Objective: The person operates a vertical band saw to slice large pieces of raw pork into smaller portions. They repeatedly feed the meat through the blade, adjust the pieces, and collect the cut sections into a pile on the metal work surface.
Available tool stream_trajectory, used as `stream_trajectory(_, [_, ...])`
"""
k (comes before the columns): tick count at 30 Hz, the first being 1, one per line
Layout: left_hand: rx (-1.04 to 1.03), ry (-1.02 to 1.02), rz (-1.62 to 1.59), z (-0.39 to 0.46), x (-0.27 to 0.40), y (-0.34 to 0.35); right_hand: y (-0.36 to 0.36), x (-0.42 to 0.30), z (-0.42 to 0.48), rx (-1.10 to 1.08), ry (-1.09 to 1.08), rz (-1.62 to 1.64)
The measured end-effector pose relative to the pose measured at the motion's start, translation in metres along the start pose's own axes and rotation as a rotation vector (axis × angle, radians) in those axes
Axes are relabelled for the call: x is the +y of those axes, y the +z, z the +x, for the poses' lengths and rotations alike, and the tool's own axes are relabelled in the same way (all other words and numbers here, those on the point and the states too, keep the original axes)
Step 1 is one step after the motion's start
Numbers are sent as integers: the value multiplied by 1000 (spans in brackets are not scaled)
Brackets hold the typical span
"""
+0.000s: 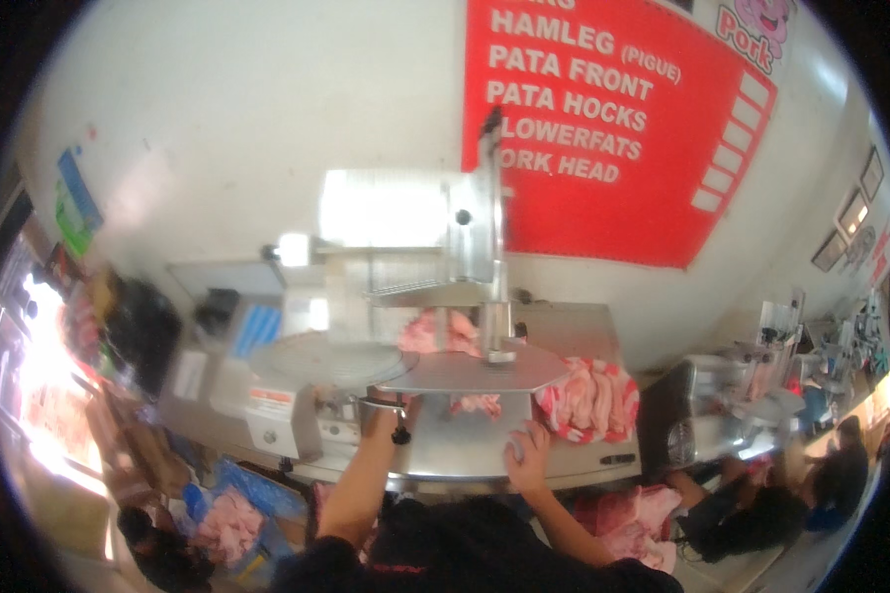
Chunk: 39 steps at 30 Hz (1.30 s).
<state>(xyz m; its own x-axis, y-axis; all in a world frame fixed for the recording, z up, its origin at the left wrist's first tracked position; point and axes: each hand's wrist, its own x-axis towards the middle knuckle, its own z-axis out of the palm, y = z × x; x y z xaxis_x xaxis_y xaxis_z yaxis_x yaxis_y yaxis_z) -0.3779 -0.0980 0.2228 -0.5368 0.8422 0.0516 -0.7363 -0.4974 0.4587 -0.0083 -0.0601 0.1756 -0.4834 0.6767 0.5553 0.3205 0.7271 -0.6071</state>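
Note:
A metal meat slicer (475, 374) stands before me, its carriage plate and upright arm blurred. Pale pink raw meat (437, 331) lies behind the plate, and smaller pieces of meat (478, 405) show below its front edge. My left hand (391, 416) reaches under the plate beside a black knob (400, 434); its fingers are hidden by the machine. Near the front edge of the metal surface is my right hand (528, 454), fingers curled; a small greyish patch shows at the palm, too blurred to name. Right of it, long strips of meat (593, 400) rest in a red-and-white wrapping.
Low on the left, a blue plastic bag (256, 489) holds meat (230, 525). More raw meat (638, 519) sits at the lower right, near a co-worker's arm (693, 493). Another slicer (719, 408) stands farther right. A red price board (586, 207) hangs on the wall.

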Motion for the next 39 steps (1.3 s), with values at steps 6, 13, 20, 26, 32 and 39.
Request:
stream_trajectory(6, [-30, -30, -78, 12, -14, -18, -2, 2, -4, -5, 24, 4])
stream_trajectory(13, [-229, -490, -648, -61, -74, -78, -1, 6, -2, -5, 63, 7])
stream_trajectory(20, [276, -154, -257, -76, -89, -118, 9, -12, -5, -71, 37, 60])
stream_trajectory(26, [148, -10, 46, -49, -79, -73, 12, 18, -27, -40, 86, 33])
stream_trajectory(32, [97, 60, -145, -22, -69, -96, 9, 14, -1, 71, -178, 55])
stream_trajectory(39, [181, 71, 84, -47, -57, -56, 15, 8, -2, 82, -111, 115])
